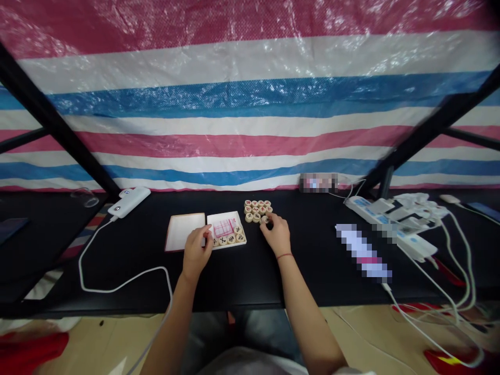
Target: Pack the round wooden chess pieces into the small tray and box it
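Round Chinese chess pieces (255,210) with red characters stand in stacked rows on the black table. My right hand (278,235) is at their near right corner, thumb and fingers closed on a chess piece (265,220) that they partly cover. To the left lies a shallow white box (242,241). Inside it is a pink-lined folded sheet (223,227), and several pieces with dark characters (231,239) line its near and right sides. My left hand (198,251) is over the box's left edge, fingers curled in; what they hold, if anything, is hidden.
The box lid (183,233) lies left of the box. A white power bank (130,201) with a cable stands further left. On the right are a charging phone (363,252) and a power strip (404,240) crowded with plugs and cables. A striped sheet (242,120) hangs behind the table.
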Motion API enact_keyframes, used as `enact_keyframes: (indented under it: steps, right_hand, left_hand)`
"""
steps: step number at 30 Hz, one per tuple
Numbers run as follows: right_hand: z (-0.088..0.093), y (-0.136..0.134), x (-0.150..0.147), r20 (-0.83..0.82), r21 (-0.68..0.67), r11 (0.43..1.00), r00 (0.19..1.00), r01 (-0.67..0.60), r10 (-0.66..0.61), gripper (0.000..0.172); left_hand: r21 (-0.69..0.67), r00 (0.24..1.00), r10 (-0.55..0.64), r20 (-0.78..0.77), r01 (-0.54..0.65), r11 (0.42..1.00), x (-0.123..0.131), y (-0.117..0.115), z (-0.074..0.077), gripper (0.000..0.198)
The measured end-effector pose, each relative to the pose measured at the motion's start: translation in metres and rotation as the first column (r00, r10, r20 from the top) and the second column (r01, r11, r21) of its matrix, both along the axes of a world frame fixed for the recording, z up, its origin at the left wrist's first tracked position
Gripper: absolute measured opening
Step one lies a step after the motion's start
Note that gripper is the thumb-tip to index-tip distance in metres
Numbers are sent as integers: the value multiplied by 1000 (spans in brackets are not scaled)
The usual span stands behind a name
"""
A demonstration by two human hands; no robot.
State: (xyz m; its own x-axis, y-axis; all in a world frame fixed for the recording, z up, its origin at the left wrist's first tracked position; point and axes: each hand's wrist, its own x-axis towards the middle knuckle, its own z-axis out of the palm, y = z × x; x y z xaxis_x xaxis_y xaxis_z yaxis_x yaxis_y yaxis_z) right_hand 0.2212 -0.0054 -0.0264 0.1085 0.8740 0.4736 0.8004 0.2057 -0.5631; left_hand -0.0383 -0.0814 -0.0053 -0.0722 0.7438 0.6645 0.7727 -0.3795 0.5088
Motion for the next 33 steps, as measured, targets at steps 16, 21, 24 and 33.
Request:
enact_keyframes:
  steps: [16,21,24,33]
  right_hand:
    - [-12,6,-4,-113,-75,995,991,62,-71,24]
    - [-13,6,-3,-107,-66,997,993,49,-56,20]
    - [-13,7,-2,-142,-58,998,989,35,-43,23]
    - [-15,9,-2,-135,-45,998,990,33,-39,24]
  left_hand:
    - [-50,999,38,-19,-39,998,1,-7,-1,15]
    - [-93,1000,25,-2,-25,995,1,-7,-1,15]
    - [-116,1000,5,1,-4,993,1,-7,0,14]
    - [-116,999,-35,-9,34,993,2,-7,1,13]
